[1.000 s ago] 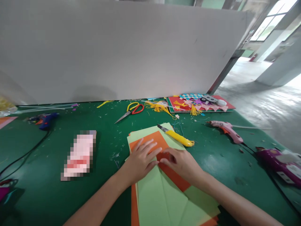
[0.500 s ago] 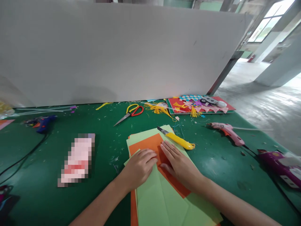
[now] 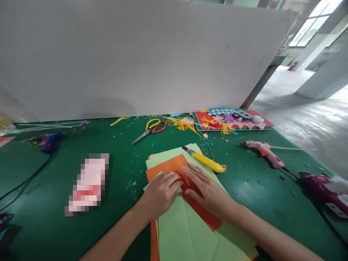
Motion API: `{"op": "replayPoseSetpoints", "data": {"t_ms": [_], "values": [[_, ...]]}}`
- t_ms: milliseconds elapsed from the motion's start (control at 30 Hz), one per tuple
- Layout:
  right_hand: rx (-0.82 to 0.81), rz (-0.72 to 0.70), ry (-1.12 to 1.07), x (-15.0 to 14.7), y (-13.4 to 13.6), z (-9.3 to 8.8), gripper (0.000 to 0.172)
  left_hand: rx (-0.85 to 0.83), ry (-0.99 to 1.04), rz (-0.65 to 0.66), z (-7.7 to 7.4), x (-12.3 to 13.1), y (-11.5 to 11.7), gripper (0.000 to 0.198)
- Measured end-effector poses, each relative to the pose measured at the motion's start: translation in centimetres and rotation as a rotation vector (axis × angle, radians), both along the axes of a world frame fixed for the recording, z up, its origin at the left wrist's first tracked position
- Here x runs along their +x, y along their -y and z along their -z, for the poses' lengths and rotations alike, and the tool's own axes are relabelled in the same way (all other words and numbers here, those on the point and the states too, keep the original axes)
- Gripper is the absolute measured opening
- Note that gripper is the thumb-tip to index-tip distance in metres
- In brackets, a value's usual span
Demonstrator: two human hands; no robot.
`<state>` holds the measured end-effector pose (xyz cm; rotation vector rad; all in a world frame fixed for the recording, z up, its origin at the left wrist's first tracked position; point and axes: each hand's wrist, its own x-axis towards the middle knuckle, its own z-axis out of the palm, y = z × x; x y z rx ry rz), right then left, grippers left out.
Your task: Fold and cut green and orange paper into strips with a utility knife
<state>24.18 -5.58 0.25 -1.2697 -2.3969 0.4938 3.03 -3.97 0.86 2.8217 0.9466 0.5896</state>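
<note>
A folded sheet of light green paper (image 3: 187, 228) lies over a sheet of orange paper (image 3: 168, 165). Both rest on a stack of light green and orange sheets (image 3: 160, 158). The fingers of my left hand (image 3: 163, 190) are curled and pressed together at the upper edge of the folded green paper; their tips are partly hidden. Flat on the orange paper, with fingers stretched out, lies my right hand (image 3: 205, 188). A yellow utility knife (image 3: 206, 161), its blade pointing up-left, sits across the top right of the stack, just beyond my right fingers.
Scissors (image 3: 150, 130) with red and yellow handles lie behind the stack. Yellow tassels (image 3: 182, 124) and a red board (image 3: 201, 119) with paper pieces are near the white partition (image 3: 136, 61). Pink (image 3: 265, 152) and blue (image 3: 50, 141) glue guns lie at the sides. A blurred-out pink item (image 3: 91, 181) is left.
The orange sheet has shifted slightly left and turned a little under the folded green paper. My right hand has slid slightly left with it. My left hand has barely moved.
</note>
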Motion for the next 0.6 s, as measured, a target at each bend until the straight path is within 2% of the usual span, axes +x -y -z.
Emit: {"op": "replayPoseSetpoints", "data": {"t_ms": [333,500,600], "values": [[-0.266,-0.015,-0.202,-0.1,0.6,-1.3,0.062,0.057,0.001,0.003,0.2,-0.1,0.2,0.022],[-0.277,0.140,-0.476,-0.3,0.6,-1.0,0.073,0.053,0.008,0.006,0.0,-0.1,0.0,0.023],[-0.346,0.202,-0.627,-0.3,0.4,-0.8,0.079,0.064,0.026,0.015,0.0,-0.1,0.0,0.024]]}}
